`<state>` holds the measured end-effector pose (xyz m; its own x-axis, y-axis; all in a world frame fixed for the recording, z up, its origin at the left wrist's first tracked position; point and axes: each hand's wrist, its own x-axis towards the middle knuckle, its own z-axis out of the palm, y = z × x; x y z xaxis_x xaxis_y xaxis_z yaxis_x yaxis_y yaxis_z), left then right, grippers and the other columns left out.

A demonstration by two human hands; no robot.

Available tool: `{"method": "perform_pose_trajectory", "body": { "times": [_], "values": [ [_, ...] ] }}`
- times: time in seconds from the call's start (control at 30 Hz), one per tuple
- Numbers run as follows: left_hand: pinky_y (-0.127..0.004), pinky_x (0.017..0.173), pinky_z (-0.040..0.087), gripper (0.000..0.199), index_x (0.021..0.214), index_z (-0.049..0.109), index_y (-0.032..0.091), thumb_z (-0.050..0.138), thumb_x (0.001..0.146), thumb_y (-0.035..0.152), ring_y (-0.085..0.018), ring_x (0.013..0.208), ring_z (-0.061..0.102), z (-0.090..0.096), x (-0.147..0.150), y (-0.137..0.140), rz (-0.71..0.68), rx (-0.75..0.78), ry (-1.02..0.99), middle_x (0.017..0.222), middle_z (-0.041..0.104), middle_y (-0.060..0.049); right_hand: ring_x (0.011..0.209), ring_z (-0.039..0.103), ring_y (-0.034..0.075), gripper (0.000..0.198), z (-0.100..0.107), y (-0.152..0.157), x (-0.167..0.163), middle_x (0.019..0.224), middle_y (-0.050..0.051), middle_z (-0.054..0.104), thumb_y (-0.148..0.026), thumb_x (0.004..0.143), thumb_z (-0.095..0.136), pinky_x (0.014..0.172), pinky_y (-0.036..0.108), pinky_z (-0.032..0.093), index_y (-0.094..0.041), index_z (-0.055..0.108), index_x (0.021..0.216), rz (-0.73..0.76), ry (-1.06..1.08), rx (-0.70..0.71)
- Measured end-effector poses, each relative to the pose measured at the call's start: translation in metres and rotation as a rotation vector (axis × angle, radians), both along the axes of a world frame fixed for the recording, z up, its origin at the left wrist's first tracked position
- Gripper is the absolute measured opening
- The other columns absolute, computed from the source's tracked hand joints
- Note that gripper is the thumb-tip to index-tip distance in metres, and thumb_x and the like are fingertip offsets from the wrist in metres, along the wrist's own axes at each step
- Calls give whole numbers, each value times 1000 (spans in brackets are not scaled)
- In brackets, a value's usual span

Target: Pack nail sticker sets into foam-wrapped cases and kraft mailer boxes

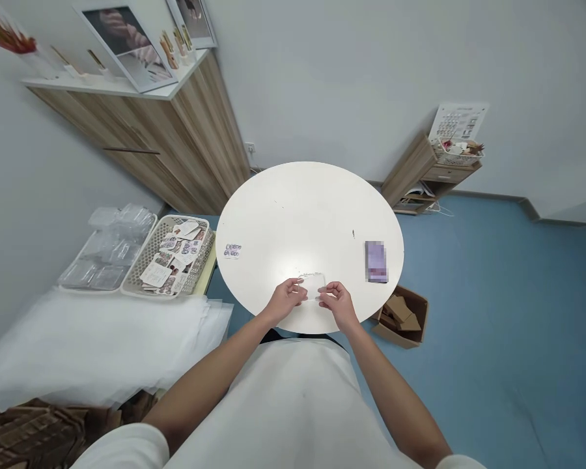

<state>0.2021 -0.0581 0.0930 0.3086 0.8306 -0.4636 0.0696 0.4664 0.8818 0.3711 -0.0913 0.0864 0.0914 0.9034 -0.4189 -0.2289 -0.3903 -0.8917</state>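
Between my two hands, close to the front edge of the round white table (303, 195), is a small clear plastic box (312, 284). My left hand (287, 298) grips its left side with the fingers closed on it. On the right side, my right hand (338, 302) holds it in the same way. Whether anything lies inside the box is too small to tell. A sheet of purple nail-like pieces (232, 251) lies at the table's left. Toward the right edge rests a purple packet (376, 262), partly blurred out.
Left of the table, a white basket (200, 273) holds printed cards, beside clear plastic boxes (112, 251). White translucent sheets (102, 339) lie in front of them. A cardboard box (424, 312) stands on the floor at right. A wooden cabinet (195, 130) and a small shelf (410, 169) stand behind.
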Motion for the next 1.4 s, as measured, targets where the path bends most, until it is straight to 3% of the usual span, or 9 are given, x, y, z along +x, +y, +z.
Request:
{"method": "perform_pose_trajectory", "body": {
  "times": [0.23,0.4,0.77,0.83,0.93,1.0,1.07,1.17,1.4],
  "values": [
    [-30,72,46,43,111,42,21,54,75,39,-14,77,59,-5,13,12,113,38,55,87,64,-5,85,58,17,33,-3,7,23,115,5,49,-30,59,66,72,35,47,-24,47,86,257,-136,144],
    [-30,73,46,44,111,43,20,54,74,41,-14,79,59,-3,7,23,69,12,53,90,65,-6,113,42,24,44,8,18,33,131,7,34,-30,57,69,81,39,42,-26,52,97,403,-426,332],
    [-32,73,44,50,116,40,21,54,74,44,-14,75,57,-4,-10,34,-134,87,-54,88,62,-7,112,43,24,32,13,34,18,128,10,40,-27,60,66,83,40,41,-22,52,89,475,-611,439],
    [-33,75,43,61,122,35,22,58,70,44,-15,81,57,-4,-18,36,-236,141,-12,95,60,-8,112,44,24,31,13,35,17,126,11,41,-25,61,64,85,40,40,-22,51,89,505,-665,465],
    [-35,78,40,99,132,19,27,73,52,41,-18,87,53,-1,-35,44,-434,337,175,110,53,-8,116,41,24,31,14,37,17,127,11,41,-23,61,62,89,41,38,-21,49,89,516,-742,516],
    [-33,74,41,112,135,10,29,76,45,42,-16,79,51,0,-42,52,-512,454,329,109,51,-6,117,40,24,31,15,37,17,129,11,40,-23,61,62,90,40,38,-21,49,89,531,-774,542],
    [-29,66,40,110,135,11,29,74,46,45,-13,69,47,2,-44,61,-573,513,395,100,51,-3,117,40,24,31,16,37,17,129,11,39,-24,62,61,90,40,38,-22,48,89,552,-794,561],
    [-25,59,37,95,130,28,26,72,48,47,-10,61,40,3,-38,68,-633,566,360,84,49,2,116,40,23,32,17,35,17,129,11,39,-24,62,61,89,38,39,-22,48,90,567,-810,592],
    [-21,53,31,67,112,45,23,71,52,36,-8,57,34,8,-29,64,-612,620,263,68,38,6,108,47,25,36,15,35,18,121,13,44,-25,57,63,79,37,43,-22,47,89,598,-848,654]
  ]
}}
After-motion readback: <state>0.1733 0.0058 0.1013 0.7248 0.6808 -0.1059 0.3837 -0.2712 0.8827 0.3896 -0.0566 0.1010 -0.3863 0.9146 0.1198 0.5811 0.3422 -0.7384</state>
